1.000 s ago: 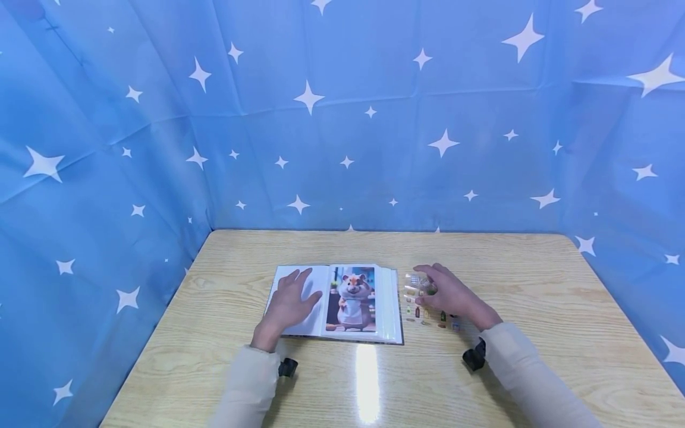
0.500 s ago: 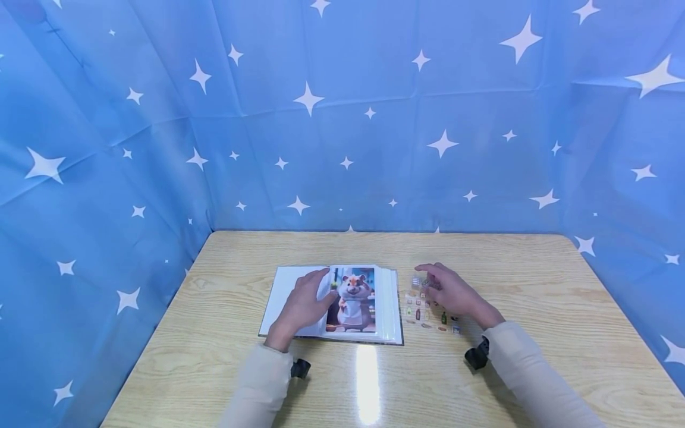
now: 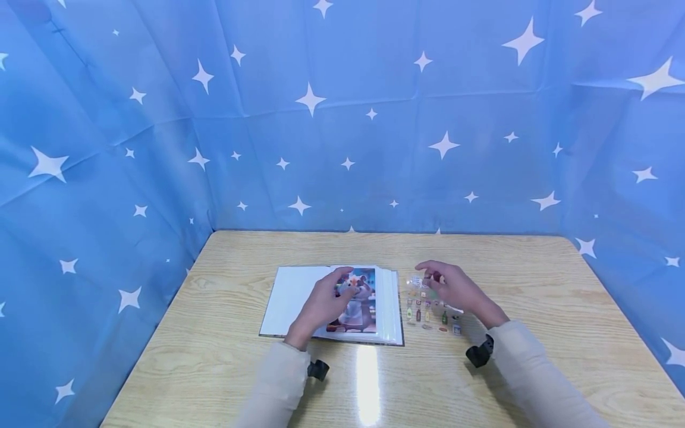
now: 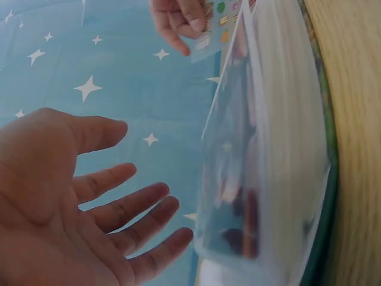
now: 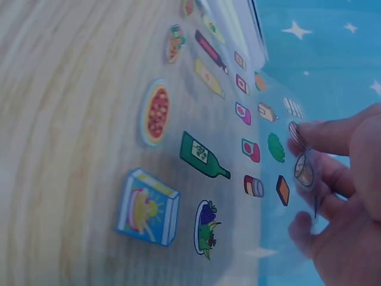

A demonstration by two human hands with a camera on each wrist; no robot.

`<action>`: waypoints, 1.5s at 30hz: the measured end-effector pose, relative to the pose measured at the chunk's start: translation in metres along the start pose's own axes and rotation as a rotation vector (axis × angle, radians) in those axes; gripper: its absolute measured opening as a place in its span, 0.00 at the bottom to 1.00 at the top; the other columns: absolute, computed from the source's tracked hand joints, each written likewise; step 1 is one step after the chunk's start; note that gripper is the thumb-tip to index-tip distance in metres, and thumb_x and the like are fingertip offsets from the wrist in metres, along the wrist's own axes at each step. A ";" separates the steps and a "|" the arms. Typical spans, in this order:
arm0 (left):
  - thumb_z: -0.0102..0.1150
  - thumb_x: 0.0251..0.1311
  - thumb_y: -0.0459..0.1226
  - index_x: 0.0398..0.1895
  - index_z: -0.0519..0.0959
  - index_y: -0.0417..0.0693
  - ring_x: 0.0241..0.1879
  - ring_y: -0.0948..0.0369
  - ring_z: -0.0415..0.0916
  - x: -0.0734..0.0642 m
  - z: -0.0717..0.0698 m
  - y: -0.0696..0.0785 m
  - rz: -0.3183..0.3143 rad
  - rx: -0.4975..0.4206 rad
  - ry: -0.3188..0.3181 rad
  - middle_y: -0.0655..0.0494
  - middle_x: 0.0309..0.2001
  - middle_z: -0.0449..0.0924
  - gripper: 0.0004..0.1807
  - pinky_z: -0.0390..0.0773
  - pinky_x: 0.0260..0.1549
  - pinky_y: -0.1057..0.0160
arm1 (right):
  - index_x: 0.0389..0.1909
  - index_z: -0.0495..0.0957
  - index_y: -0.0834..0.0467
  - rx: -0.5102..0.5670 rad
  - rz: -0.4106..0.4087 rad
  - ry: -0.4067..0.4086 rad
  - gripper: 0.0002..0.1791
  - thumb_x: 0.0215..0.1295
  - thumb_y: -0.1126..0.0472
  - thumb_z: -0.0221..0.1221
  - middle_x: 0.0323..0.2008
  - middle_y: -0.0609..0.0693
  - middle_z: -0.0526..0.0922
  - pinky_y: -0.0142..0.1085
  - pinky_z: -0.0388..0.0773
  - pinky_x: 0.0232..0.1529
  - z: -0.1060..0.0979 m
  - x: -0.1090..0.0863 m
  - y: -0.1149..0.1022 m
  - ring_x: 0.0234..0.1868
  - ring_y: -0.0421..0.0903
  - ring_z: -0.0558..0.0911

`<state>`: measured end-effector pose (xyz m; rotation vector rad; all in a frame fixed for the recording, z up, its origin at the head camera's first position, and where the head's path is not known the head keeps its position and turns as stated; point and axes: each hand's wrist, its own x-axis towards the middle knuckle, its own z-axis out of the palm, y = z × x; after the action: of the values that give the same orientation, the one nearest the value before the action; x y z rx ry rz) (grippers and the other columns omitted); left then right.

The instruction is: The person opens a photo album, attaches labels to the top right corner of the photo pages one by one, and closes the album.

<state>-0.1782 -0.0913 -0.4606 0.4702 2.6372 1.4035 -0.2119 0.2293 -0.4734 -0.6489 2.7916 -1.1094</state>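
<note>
My left hand (image 3: 326, 304) hovers over an opened photo album (image 3: 289, 297), fingers spread and holding nothing. Part of a picture of a hamster in an apron (image 3: 365, 318), in the right page's sleeve, is covered by that hand. In the left wrist view the album's stacked clear pages (image 4: 286, 131) stand just beyond the fingertips. To the album's right, my right hand (image 3: 455, 290) pinches the far edge of a transparent sticker sheet (image 5: 202, 156) between thumb and fingers. Printed on it are small foods, bottles and boxes. The sheet's far part is bent up at the fingers in the right wrist view.
The album and sheet lie side by side on a light wooden table (image 3: 214, 368). A blue curtain with white stars (image 3: 374, 137) hangs behind and at the sides. Each wrist wears a small black camera, the right one (image 3: 479, 352) low over the table.
My left hand has moved right, from the album's blank left page to above the hamster picture. My right hand stays at the sticker sheet, its fingers shifting slightly along the far edge.
</note>
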 end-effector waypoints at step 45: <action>0.57 0.71 0.40 0.69 0.68 0.58 0.55 0.62 0.79 0.022 0.047 0.047 0.089 -0.294 -0.064 0.55 0.55 0.82 0.24 0.79 0.53 0.63 | 0.54 0.78 0.63 0.266 -0.106 -0.057 0.14 0.69 0.68 0.58 0.36 0.54 0.84 0.35 0.75 0.28 -0.023 0.006 -0.050 0.30 0.53 0.79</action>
<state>-0.1776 -0.0222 -0.4477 0.5893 2.3321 1.7351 -0.2041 0.2093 -0.4227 -0.7900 2.5250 -1.4247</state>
